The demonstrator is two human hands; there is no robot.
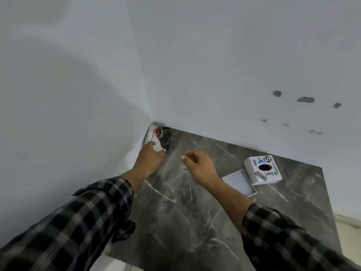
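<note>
A black, red and white Dove packet (163,136) lies in the far left corner of the dark marble table (191,212), against the two white walls. My left hand (151,156) reaches to it, with fingers and thumb gripping its near white end. My right hand (197,164) hovers over the table just to the right, fingers loosely curled, holding nothing. Both arms wear a dark plaid shirt.
A white box (262,170) with stickers and a round black hole stands at the table's right side. Its shallow white lid (239,182) lies next to it, open side up. The table's right edge drops off to a pale floor (349,227).
</note>
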